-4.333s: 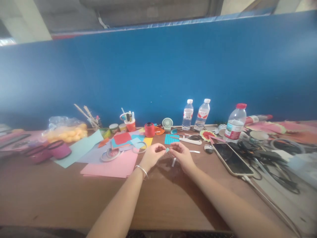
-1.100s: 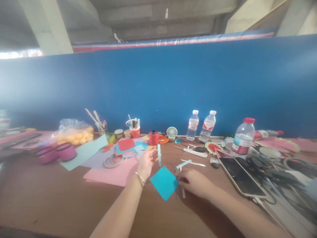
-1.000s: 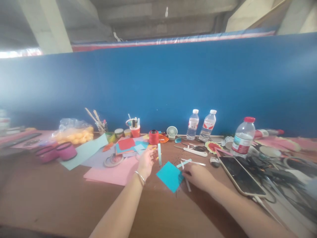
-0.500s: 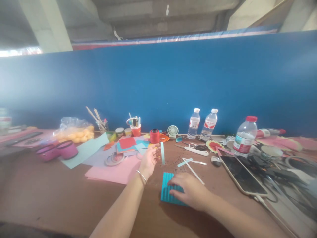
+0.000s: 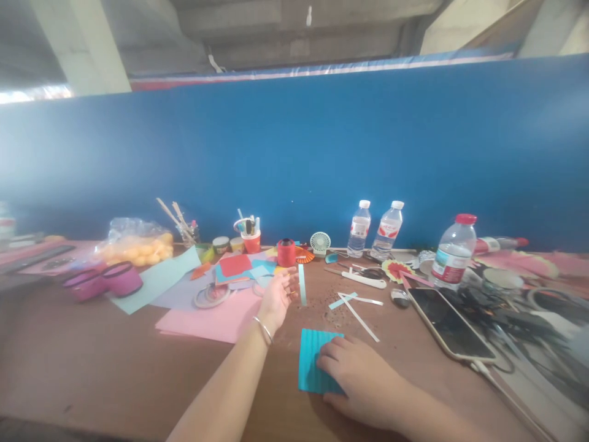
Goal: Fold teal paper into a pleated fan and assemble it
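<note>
A sheet of blue pleated paper (image 5: 311, 362) lies on the table in front of me, with creases running across it. My right hand (image 5: 356, 374) rests over its right side, fingers bent onto the paper and thumb near the lower edge; the part under the hand is hidden. Farther forward, my left hand (image 5: 277, 298) is turned palm up, its fingers loosely curled and apart with nothing seen in them. Just right of those fingertips is a narrow pale blue strip (image 5: 302, 285); whether they touch it I cannot tell.
Pink paper (image 5: 207, 322) and coloured sheets lie left. White strips (image 5: 359, 317), a box cutter (image 5: 363, 280) and a phone (image 5: 453, 322) lie right. Water bottles (image 5: 359, 230), a small fan (image 5: 320, 244), red tape (image 5: 286, 252) and a cup of pens (image 5: 251, 242) stand behind.
The blue pleated paper and my right hand have come slightly nearer to me. My right fingers have shifted toward the paper's right edge. The left hand has stayed in place.
</note>
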`<state>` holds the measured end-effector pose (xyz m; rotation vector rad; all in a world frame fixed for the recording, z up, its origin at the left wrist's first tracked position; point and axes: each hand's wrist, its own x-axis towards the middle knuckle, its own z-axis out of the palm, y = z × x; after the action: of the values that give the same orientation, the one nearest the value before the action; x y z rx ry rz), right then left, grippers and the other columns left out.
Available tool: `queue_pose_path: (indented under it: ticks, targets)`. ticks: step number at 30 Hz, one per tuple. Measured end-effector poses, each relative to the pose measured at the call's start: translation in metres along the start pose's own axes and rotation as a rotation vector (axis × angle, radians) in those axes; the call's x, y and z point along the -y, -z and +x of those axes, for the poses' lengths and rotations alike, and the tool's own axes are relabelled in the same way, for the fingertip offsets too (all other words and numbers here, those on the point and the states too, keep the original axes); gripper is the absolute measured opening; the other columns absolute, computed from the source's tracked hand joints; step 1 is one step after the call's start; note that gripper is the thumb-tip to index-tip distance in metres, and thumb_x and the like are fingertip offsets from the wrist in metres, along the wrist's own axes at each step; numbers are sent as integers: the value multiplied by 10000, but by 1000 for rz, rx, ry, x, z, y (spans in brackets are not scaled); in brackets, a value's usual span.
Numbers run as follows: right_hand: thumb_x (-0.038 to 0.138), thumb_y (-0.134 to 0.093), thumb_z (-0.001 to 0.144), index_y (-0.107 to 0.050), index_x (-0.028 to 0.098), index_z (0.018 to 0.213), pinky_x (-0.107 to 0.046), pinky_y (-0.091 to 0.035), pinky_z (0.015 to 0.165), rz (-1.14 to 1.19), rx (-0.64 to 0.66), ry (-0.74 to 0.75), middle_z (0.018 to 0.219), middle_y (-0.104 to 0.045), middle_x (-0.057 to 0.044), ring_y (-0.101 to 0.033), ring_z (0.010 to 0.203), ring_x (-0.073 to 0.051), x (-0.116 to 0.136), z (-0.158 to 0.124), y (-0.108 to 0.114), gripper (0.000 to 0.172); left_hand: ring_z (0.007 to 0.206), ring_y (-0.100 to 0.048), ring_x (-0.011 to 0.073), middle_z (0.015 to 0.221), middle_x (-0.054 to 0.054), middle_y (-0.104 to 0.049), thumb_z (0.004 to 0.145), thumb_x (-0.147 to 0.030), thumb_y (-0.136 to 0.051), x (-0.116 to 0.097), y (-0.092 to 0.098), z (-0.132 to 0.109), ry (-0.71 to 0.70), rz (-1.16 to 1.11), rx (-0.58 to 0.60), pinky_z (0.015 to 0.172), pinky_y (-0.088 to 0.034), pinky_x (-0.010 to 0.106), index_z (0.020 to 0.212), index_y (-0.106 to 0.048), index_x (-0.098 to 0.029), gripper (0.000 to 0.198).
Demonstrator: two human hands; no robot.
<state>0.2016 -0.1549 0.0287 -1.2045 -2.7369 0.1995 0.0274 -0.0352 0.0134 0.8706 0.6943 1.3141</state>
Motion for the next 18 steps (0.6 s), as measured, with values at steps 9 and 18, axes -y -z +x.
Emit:
queue_pose_path:
  ticks: [9, 18]
  targets:
    - [351, -472, 730, -480, 211, 1035, -291, -382, 781, 803, -733, -435, 1043, -544, -49, -499, 939, -177, -48, 51, 10, 336, 757, -582, 155, 992, 109, -588, 744, -224, -432, -15, -28, -18, -47, -74, 203, 697, -437, 281, 1058, -477, -138, 329]
    - [380, -599, 620, -580, 137, 714, -212, -328, 493, 1518, -623, -421, 604, -544, 3, -452, 507, -88, -56, 86, 4, 261, 791, -583, 174, 1041, 119, -568, 753, -256, -442, -16, -36, -24, -81, -19, 222, 713, -432, 301, 1100, -452, -147, 364]
